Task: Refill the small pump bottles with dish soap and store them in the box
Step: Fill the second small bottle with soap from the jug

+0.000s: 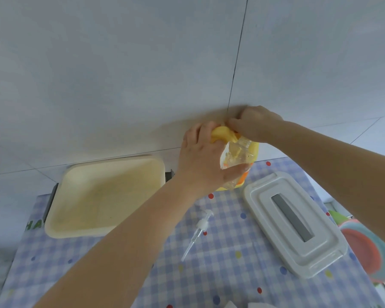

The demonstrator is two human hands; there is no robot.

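A: How many of each thing is there?

B: Two hands, two bottles, one loose pump, one box, one lid. A stack of coloured bowls (371,245) sits at the right edge, too blurred to count.

A: Where are the bottles?

B: Both are at the far edge of the table (220,274), against the tiled wall (120,74). The small bottle (236,160) is clear plastic and tilted. The left hand (201,161) grips it, fingers curled over the top and thumb pressed under its lower side. Right behind it, touching, is a big yellow jug (253,150) of dish soap with a yellow handle. The right hand (253,123) is at the jug's top, fingers closed together on it; what exactly they pinch is hidden.

A: Is anything in the small bottle?

B: It looks see-through, with yellow showing behind or inside; I cannot tell which.

A: And the pump?

B: The pump (197,232) is white with a clear tube. It lies flat on the blue checked, dotted cloth, near the middle, apart from both hands.

A: The box?

B: The box (60,218) is cream, rectangular, open, left of the hands; nothing shows inside. Its grey-white lid (320,261) lies flat to the right, with a dark strip along its centre
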